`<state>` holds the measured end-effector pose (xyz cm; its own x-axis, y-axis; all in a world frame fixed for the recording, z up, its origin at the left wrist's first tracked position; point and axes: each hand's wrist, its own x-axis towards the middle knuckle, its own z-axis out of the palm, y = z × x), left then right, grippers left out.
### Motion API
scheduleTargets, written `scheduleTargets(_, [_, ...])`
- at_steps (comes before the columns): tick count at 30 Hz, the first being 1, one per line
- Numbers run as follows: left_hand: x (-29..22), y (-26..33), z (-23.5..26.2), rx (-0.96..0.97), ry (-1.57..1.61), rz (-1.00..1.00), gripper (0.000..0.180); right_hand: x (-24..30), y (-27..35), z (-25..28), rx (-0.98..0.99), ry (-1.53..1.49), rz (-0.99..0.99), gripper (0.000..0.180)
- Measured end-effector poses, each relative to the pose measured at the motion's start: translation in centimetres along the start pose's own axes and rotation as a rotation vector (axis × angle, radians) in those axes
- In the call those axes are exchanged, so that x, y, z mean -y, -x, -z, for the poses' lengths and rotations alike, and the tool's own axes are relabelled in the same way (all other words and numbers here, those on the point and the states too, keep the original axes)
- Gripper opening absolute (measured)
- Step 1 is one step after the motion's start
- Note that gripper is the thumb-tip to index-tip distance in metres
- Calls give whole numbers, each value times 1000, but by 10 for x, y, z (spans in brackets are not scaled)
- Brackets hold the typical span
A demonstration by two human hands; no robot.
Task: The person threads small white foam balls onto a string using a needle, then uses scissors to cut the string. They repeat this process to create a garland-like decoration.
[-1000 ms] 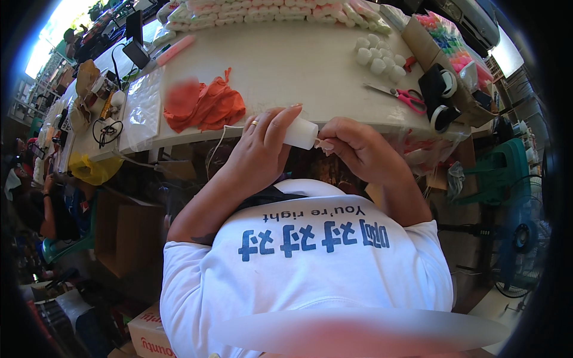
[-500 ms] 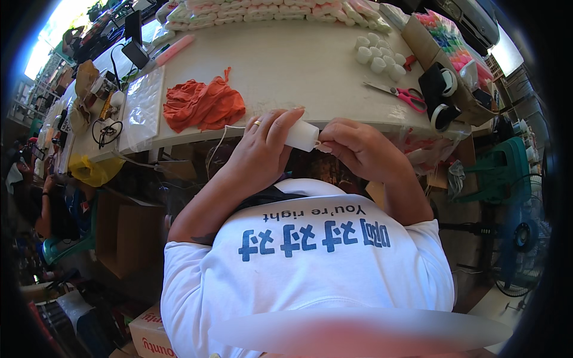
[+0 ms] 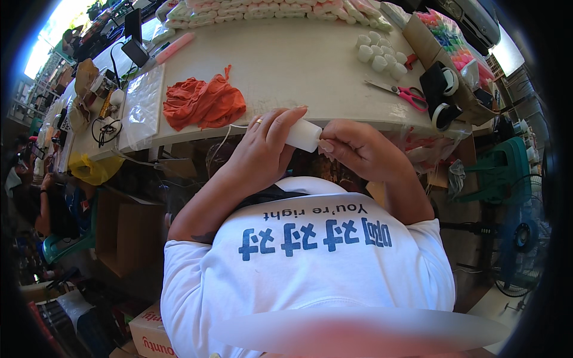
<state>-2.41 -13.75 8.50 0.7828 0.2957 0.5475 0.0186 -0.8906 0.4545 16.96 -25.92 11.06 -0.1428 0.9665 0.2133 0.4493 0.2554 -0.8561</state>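
Observation:
Above the near edge of the table, my left hand (image 3: 262, 146) is wrapped round a smooth white cylinder (image 3: 304, 136), which lies tilted with one end toward the right. A thin white cord (image 3: 225, 138) runs up to the far side of my left hand; where it ends is hidden. At the cylinder's right end, my right hand (image 3: 356, 148) has its thumb and fingers pinched together against the rim. Whatever is between those fingertips is too small and covered to make out.
A crumpled orange cloth (image 3: 204, 102) lies left on the table, beside a clear plastic sheet (image 3: 141, 110). Pink-handled scissors (image 3: 412, 97), small white cups (image 3: 380, 55), tape rolls (image 3: 444, 114) and a cardboard box (image 3: 427, 45) are at the right. Packed bags (image 3: 256, 12) line the back.
My right fingertips have turned and closed in over the cylinder's end, covering a small pale loop seen there before. My left hand keeps its grip almost unmoved.

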Motion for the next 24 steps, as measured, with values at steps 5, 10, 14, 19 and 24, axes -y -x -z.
scheduleTargets(5, [0,1,2,-39,-61,-41,60,0,0,-2,63,-417,-176,19])
scheduleTargets(10, [1,1,3,-78,-106,-85,61,3,-3,-3,83,-438,-165,18])
scheduleTargets(14, [3,2,3,-80,-61,-72,61,6,-3,-4,76,-377,-170,17])
scheduleTargets(19, [5,2,2,-83,-39,-67,61,9,-3,-6,61,-375,-171,17])
scheduleTargets(24, [6,3,2,-79,-6,-66,60,11,-2,-8,25,-354,-168,16])
